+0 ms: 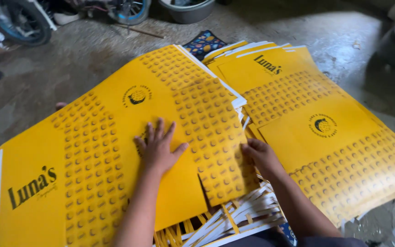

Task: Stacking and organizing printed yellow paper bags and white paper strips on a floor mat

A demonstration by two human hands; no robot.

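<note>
A large yellow printed cardboard sheet (115,132), patterned with rows of small darker shapes and a round black emblem, lies flat on a stack at the left. My left hand (159,146) presses down on it, palm flat and fingers spread. My right hand (259,155) grips the right edge of the sheet's folded flap (211,137), fingers curled around the edge. A second stack of the same yellow sheets (325,132) lies to the right, fanned out.
Thin yellow and white paper trimmings (225,219) lie under the sheets near me. A dark patterned cloth (203,42) shows behind the stacks. On the concrete floor beyond stand a grey basin (188,10) and bicycle wheels (17,23).
</note>
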